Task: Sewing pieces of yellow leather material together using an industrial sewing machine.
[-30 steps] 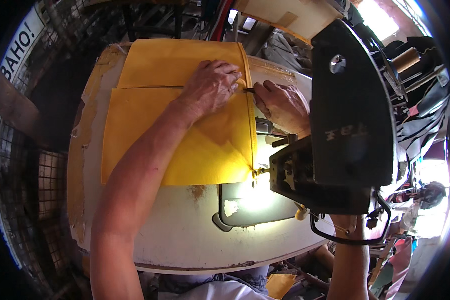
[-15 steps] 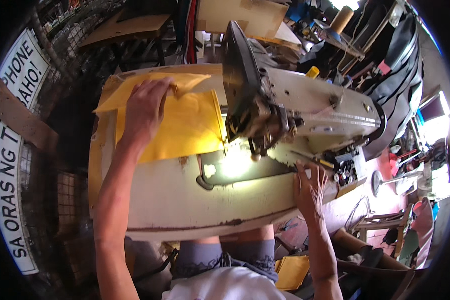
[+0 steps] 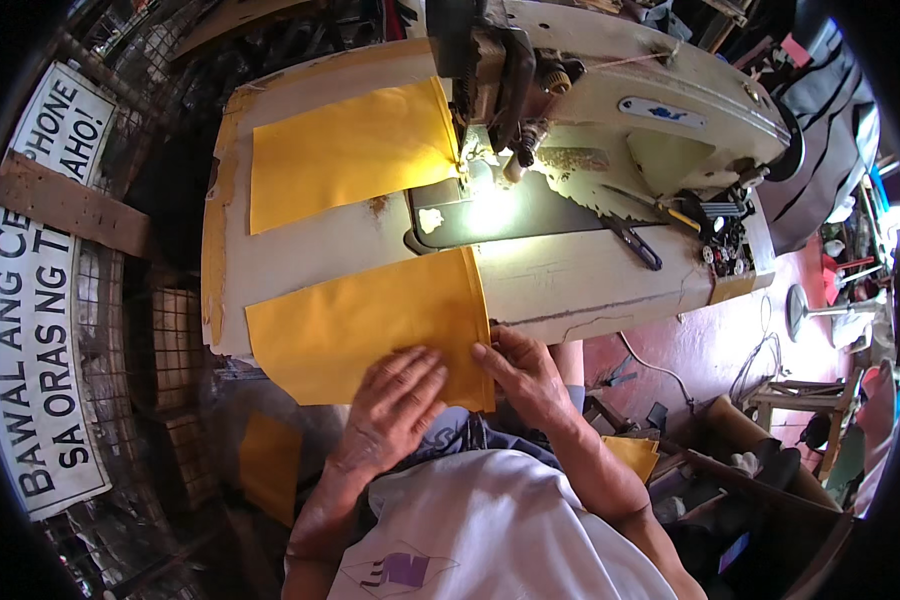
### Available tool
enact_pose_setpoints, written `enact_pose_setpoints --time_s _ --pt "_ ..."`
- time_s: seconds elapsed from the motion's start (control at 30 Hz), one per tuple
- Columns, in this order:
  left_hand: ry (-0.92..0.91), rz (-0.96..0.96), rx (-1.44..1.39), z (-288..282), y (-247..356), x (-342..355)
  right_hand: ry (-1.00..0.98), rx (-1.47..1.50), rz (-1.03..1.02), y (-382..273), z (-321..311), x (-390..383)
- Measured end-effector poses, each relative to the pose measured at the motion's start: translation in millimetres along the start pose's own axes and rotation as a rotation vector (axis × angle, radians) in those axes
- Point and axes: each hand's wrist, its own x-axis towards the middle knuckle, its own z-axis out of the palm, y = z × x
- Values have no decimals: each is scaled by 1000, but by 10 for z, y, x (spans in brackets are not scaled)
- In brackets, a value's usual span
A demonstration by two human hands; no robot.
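Note:
A yellow fabric piece lies across the near edge of the sewing table, its near part reaching over my lap. My left hand rests on it with the fingers stretched out flat. At its right edge, along a folded, seamed border, my right hand pinches the fabric between thumb and fingers. Farther off, a second yellow fabric piece lies flat on the table, its right end at the needle area of the sewing machine. Whether the presser foot is down on it I cannot tell.
Dark-handled snips lie on the machine bed, beside bobbins and small metal parts. More yellow pieces sit low at my right, another low at the left. A wire mesh wall with a white sign stands at left.
My left hand has come back from the far yellow piece to the near one. My right hand has left the machine bed and gripped its edge. The view has tilted downward.

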Motion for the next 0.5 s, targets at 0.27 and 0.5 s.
enact_pose_setpoints --time_s 0.27,0.5 --pt "769 -674 228 -297 -560 -732 95 0 -94 -38 188 -83" --pt "988 -974 -1083 189 -592 -1202 296 -532 -334 60 260 -75"
